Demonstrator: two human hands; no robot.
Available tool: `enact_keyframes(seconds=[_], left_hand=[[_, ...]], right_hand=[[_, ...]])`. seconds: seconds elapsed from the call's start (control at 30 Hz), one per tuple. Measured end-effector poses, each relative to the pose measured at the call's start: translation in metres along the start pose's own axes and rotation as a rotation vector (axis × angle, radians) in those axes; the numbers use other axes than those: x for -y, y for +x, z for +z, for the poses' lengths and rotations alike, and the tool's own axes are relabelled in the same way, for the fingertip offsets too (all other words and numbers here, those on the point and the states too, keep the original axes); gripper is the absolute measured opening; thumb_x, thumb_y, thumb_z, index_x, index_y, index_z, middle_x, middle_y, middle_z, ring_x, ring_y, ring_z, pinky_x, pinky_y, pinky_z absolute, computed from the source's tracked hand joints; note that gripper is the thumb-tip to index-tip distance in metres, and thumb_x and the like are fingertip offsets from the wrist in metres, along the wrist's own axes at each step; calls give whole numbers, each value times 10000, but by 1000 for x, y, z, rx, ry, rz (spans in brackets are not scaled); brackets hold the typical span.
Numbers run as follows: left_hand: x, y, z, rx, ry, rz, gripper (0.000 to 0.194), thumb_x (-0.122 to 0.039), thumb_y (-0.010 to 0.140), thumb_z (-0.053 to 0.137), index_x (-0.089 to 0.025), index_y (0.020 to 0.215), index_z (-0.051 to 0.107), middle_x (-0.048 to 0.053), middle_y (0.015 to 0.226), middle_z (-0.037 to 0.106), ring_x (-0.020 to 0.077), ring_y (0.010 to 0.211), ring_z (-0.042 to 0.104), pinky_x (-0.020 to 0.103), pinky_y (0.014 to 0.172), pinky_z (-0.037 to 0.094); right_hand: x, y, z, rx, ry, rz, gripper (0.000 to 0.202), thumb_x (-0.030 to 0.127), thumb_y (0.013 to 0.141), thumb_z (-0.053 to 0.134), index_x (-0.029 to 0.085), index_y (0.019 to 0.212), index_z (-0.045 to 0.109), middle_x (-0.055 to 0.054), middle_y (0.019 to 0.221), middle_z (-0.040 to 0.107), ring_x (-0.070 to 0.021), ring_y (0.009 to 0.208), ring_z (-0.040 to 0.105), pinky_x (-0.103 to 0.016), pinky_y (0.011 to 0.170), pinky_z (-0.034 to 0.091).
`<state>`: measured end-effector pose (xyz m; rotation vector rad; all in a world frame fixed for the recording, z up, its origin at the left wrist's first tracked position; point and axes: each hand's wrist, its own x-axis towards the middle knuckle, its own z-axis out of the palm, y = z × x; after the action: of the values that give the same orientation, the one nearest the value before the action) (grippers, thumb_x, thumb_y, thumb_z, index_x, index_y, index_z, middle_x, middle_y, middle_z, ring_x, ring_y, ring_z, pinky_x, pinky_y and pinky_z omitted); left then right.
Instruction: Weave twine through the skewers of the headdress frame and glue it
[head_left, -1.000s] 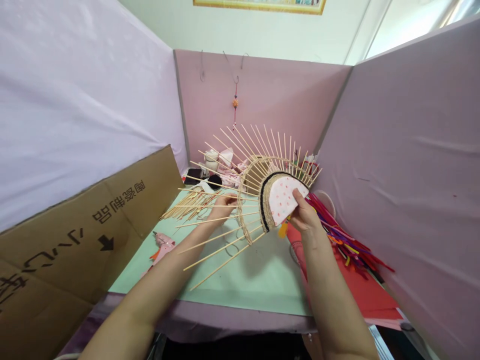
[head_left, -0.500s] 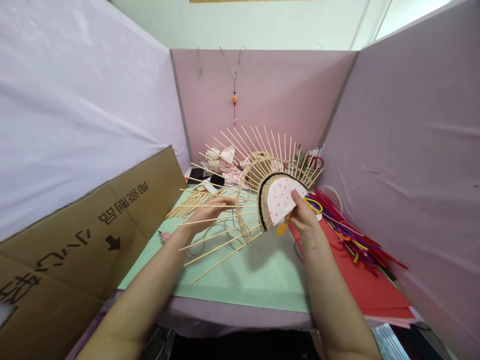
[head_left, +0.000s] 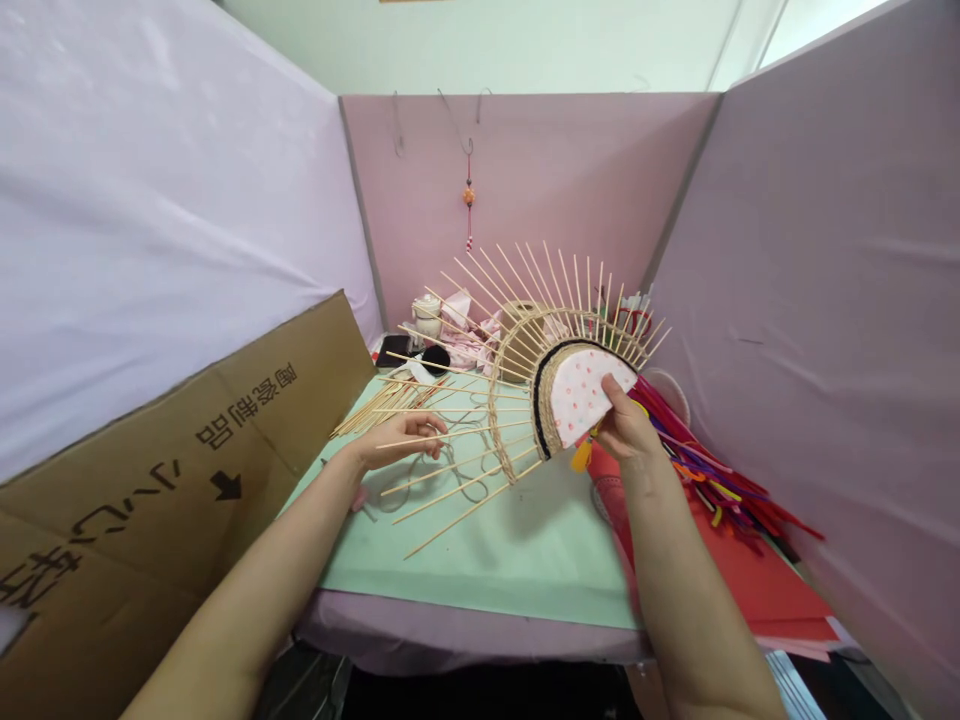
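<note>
Above the green-covered desk [head_left: 480,570], the right hand [head_left: 626,420] has its grip closed on the fan [head_left: 581,395], thumb over the white dotted half-round. Thin sticks radiate from it, crossed by 1 outer band of twine [head_left: 496,400]. The left hand [head_left: 409,438] has its fingers curled near the lower-left sticks; whether its grip has hold of the loose cord [head_left: 442,470] I cannot tell. Loose sticks [head_left: 382,405] lie beyond it, and colourful strips [head_left: 724,480] lie on red sheets [head_left: 750,570] at right.
</note>
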<state>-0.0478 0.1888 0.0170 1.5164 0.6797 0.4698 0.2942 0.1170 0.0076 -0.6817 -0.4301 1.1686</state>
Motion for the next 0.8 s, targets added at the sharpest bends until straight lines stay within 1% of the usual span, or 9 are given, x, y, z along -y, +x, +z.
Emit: enact_keyframes(seconds=[0.1,0.13,0.2,0.27,0.3,0.37,0.47,0.6,0.8], left_hand=[[-6,1,-12,-119,-153,-28,290,-303,628,800,-213,870,667,-2,660,573,123,596,567,293,619,502],[-10,1,-15,-151,-183,-40,289,-287,634,798,-208,874,658,-17,649,548,92,542,523,244,542,470],[-22,-1,-20,-205,-206,-72,282,-248,646,791,-187,878,642,-30,639,525,40,460,426,168,422,353],[-34,-3,-23,-250,-221,-98,259,-209,655,781,-165,859,628,-30,637,525,15,436,381,135,379,268],[-40,-5,-24,-268,-231,-107,241,-189,661,773,-158,846,622,-27,639,531,14,445,393,128,381,269],[-49,-9,-26,-278,-255,-120,204,-158,673,752,-149,826,618,-17,646,543,26,483,441,128,413,330],[-55,-11,-29,-312,-275,-124,178,-118,665,730,-136,808,626,9,684,579,39,527,484,142,461,392],[-53,-9,-31,-447,-210,-101,202,-91,604,753,-127,736,604,53,736,639,50,543,514,147,443,349],[-48,-5,-25,-531,-37,-29,350,-207,525,834,-152,719,548,40,729,665,75,591,544,189,502,353]], right_hand=[[-1,2,-5,18,-13,-22,181,225,816,665,186,991,643,-23,868,773,-203,825,738,-322,809,612],[-2,3,-6,28,-19,-24,204,228,805,678,191,1002,640,-24,876,772,-211,844,736,-332,816,610],[-3,3,-8,36,-34,-20,220,229,794,689,203,1006,637,-21,878,772,-216,860,733,-340,823,608],[-4,3,-10,31,-56,-22,213,224,793,689,214,999,636,-13,866,773,-215,869,731,-348,826,608],[-5,3,-11,25,-69,-28,210,222,790,692,218,992,636,-8,856,773,-215,873,731,-351,823,610],[-5,3,-13,14,-94,-49,213,224,776,705,220,977,637,-3,838,772,-216,872,730,-354,809,615],[-5,4,-15,-2,-116,-94,237,231,743,738,220,956,634,6,827,770,-207,833,734,-344,783,621],[-5,6,-16,-9,-149,-141,310,230,693,783,225,960,626,11,857,768,-199,818,734,-335,765,622],[-6,7,-19,-36,-180,-162,295,219,698,773,231,958,633,12,880,766,-183,778,732,-304,691,625]])
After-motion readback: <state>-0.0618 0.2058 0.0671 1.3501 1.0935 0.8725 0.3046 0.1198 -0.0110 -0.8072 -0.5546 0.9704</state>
